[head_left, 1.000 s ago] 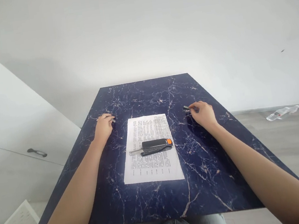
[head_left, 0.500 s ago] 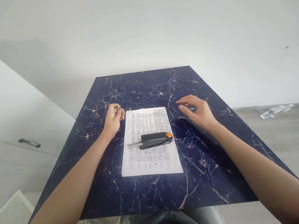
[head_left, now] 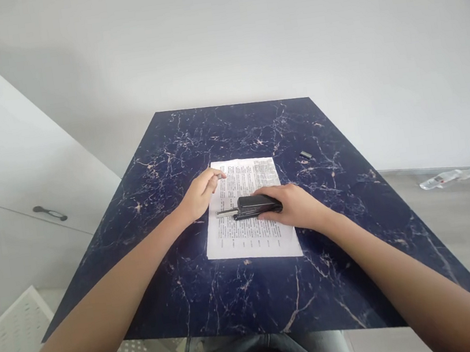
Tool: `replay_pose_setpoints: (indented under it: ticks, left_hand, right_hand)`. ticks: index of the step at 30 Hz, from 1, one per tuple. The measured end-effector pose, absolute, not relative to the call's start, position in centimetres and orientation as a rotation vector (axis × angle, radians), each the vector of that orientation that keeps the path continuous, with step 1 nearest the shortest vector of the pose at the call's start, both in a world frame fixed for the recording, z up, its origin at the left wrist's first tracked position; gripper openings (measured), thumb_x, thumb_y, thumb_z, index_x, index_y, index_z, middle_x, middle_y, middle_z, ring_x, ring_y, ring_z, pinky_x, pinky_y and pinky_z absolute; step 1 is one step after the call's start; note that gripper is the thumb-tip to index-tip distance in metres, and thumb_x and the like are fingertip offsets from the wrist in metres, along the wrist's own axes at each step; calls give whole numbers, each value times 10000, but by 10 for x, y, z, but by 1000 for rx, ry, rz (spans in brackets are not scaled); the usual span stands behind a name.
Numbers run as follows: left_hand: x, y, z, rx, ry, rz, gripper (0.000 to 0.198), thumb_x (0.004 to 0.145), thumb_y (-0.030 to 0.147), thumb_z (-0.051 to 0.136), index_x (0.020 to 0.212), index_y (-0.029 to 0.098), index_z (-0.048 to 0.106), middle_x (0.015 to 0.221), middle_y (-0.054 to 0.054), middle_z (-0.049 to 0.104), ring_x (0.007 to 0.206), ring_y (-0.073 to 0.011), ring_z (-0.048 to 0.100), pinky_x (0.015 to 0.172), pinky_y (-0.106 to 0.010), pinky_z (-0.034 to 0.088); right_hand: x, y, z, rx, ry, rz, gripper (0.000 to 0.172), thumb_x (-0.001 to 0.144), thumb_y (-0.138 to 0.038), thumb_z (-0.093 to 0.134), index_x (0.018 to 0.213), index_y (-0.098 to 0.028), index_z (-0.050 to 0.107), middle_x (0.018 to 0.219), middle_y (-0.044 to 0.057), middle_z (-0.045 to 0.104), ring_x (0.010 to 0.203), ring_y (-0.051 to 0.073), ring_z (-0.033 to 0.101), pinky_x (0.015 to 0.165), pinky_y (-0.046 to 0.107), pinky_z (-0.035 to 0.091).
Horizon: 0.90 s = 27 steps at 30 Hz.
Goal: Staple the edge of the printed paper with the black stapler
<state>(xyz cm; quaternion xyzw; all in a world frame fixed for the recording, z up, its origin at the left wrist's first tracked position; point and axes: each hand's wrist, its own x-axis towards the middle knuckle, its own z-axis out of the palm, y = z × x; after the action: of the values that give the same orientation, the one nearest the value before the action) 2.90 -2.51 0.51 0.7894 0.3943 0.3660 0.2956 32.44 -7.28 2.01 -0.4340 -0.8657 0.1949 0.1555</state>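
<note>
My right hand point(head_left: 289, 206) is wrapped round the rear end of a black stapler point(head_left: 257, 201). A metal staple tray point(head_left: 226, 213) sticks out of the stapler's front, pointing left. The stapler is over the printed sheet of paper point(head_left: 253, 244), and the hand covers its back end. Just left of the stapler, my left hand point(head_left: 204, 191) is at the sheet's upper left edge, fingers pinched on a small grey piece that looks like a strip of staples, mostly hidden. Another short staple strip point(head_left: 305, 155) lies on the table, beyond my right hand.
The dark blue marble-patterned table point(head_left: 253, 301) has its far edge close to a white wall point(head_left: 220, 38). A white cabinet with a dark handle point(head_left: 50, 213) stands at left. Clear plastic packaging point(head_left: 448, 177) lies on the floor at right, and a white perforated panel point(head_left: 13, 341) at lower left.
My right hand has moved left and closed on the stapler; a staple strip now lies on the table near where that hand was. My left hand has moved right, over the paper's edge.
</note>
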Motion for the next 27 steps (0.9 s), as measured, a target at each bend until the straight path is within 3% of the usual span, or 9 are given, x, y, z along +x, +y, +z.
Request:
replay_pose_setpoints:
  ticks: [4,13,17,23,27]
  left_hand:
    - [39,-38,10,2367,1017,915,288,1113,299,405,1186,197,664,1012,-80,701,842,-167,647,792,-343,522]
    - [40,-38,-3,2737,1004,795,292,1080,391,543,1167,174,717,1064,-104,799,1008,-254,738,852,-409,605]
    - [41,-40,-4,2787,953,704,295,1071,386,559,1155,162,731,1063,-109,802,980,-244,748,827,-391,612]
    - [44,-42,-2,2830,925,705,307,1064,408,562,1096,165,746,895,-71,795,792,-201,712,797,-382,572]
    - [45,-42,-1,2787,945,695,273,1058,397,564,1097,189,737,924,-69,800,785,-197,714,831,-391,547]
  right_hand:
    - [338,-65,21,-1281,-2432,584,380,895,-371,756,1255,-271,685,1045,30,803,890,251,751,769,381,555]
    - [346,-57,16,-1272,-2403,578,386,890,-395,750,1250,-272,689,1053,34,796,883,245,742,756,378,537]
    - [347,-57,15,-1266,-2398,578,386,890,-395,745,1250,-271,685,1077,35,795,909,247,743,775,380,540]
    - [346,-59,16,-1258,-2384,597,375,888,-398,732,1237,-267,688,1079,36,794,902,241,744,780,381,549]
    - [345,-59,17,-1254,-2382,592,360,889,-395,732,1224,-272,687,1072,28,793,904,240,744,784,386,553]
